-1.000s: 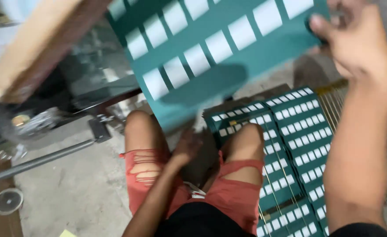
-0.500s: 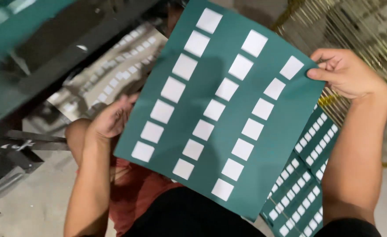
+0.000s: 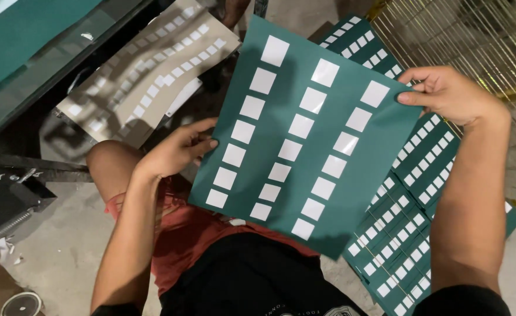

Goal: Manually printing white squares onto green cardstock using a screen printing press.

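In the head view, a green sheet (image 3: 304,140) printed with three rows of white squares fills the middle of the frame, held up flat and tilted so its top leans toward the upper right. The left hand (image 3: 179,149) grasps its left edge at centre left, fingers curled over the front of the sheet and thumb behind. The right hand (image 3: 448,93), at upper right, pinches the sheet's upper right corner between thumb and fingers. Below and to the right of the held sheet lies a stack of similar green sheets (image 3: 413,193) with smaller white squares, spreading from the top centre down to the lower right of the frame. At upper left a pale beige sheet (image 3: 146,76) with the same kind of white squares lies slanted on a dark surface, beside a dark metal frame (image 3: 47,169) at the left edge. The person's red shorts (image 3: 193,234) show at lower centre, above the grey concrete floor (image 3: 59,257) at lower left.
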